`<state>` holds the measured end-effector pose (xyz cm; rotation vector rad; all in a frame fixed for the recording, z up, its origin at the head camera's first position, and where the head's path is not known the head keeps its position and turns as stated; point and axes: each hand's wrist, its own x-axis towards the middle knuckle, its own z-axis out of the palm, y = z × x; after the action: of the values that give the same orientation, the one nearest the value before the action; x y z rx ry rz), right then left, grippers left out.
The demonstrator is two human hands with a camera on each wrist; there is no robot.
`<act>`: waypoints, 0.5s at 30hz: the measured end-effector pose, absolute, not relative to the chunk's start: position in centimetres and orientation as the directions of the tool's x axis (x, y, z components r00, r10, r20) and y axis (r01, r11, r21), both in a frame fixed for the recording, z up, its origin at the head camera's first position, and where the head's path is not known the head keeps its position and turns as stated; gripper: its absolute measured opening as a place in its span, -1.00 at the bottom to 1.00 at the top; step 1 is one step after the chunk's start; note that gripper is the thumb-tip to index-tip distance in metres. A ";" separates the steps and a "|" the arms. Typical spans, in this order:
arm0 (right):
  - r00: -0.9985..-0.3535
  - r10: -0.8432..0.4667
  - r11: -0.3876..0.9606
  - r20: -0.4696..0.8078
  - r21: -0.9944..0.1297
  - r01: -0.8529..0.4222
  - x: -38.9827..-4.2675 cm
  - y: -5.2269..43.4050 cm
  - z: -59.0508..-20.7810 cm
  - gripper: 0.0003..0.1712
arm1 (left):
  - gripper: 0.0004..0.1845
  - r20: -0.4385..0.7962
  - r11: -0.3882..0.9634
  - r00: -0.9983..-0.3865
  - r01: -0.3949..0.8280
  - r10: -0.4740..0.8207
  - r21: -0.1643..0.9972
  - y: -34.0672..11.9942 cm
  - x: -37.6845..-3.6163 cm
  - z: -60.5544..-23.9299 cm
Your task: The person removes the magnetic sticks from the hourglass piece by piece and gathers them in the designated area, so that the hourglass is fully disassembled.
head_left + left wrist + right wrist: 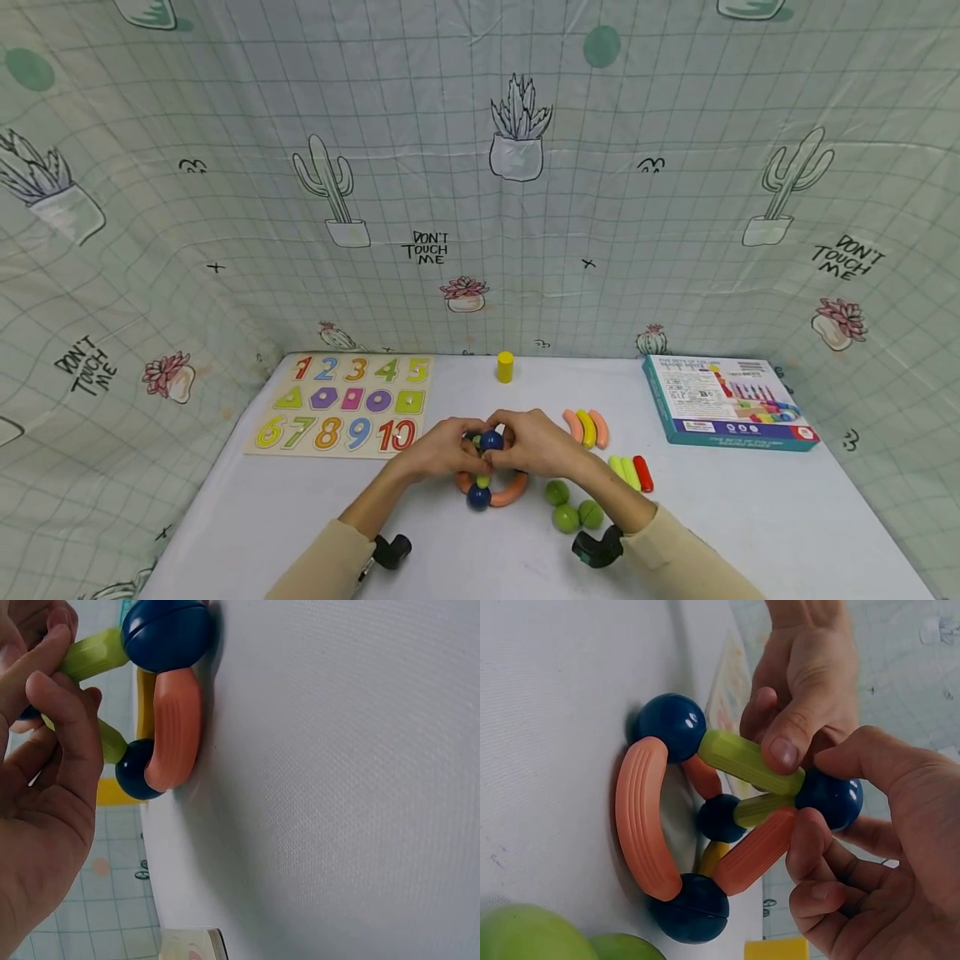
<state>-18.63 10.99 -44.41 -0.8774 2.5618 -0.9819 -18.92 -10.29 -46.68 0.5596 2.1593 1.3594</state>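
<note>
Number puzzle board [347, 403]: flat on the white counter [750, 517], far-left of the left hand [442, 450]. Yellow cylinder [506, 367]: upright, beyond both hands near the backdrop. Three green balls [572, 507]: clustered just right of the right hand [536, 443]. Curved sticks [587, 427] and straight sticks [632, 472]: loose, further right. Toy box [726, 402]: far right. Cactus-print cloth [480, 167]: behind.

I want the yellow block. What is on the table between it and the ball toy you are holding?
Nothing: in the head view, bare white table lies between the yellow block and the ball toy.
</note>
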 end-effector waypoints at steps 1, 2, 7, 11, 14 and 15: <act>-0.783 -0.622 0.588 -0.025 -0.675 -0.445 -18.6 11.0 -44.4 -0.56 | -0.47 -0.211 0.410 -0.777 0.066 0.593 0.910 -10.3 -18.9 -46.7; -0.782 -0.622 0.587 -0.026 -0.676 -0.445 -18.6 11.0 -44.5 -0.56 | -0.48 -0.211 0.409 -0.777 0.065 0.593 0.910 -10.3 -18.9 -46.6; -0.783 -0.622 0.585 -0.035 -0.685 -0.434 -18.6 11.0 -44.5 -0.56 | -0.47 -0.214 0.403 -0.773 0.058 0.597 0.913 -10.3 -18.7 -46.6; -0.777 -0.628 0.571 -0.029 -0.696 -0.436 -18.6 11.1 -44.6 -0.57 | -0.49 -0.211 0.387 -0.765 0.054 0.608 0.921 -10.4 -18.8 -46.7; -0.778 -0.628 0.556 -0.016 -0.709 -0.434 -18.7 11.1 -44.5 -0.61 | -0.63 -0.184 0.389 -0.775 0.085 0.604 0.917 -10.5 -18.8 -46.7; -0.780 -0.625 0.550 -0.012 -0.716 -0.430 -18.7 11.2 -44.4 -0.62 | -0.68 -0.171 0.398 -0.780 0.107 0.602 0.911 -10.5 -18.9 -46.8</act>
<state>-18.73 11.18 -44.40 -0.8789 2.5232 -1.0570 -18.85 -10.54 -46.78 0.6057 2.1787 1.3688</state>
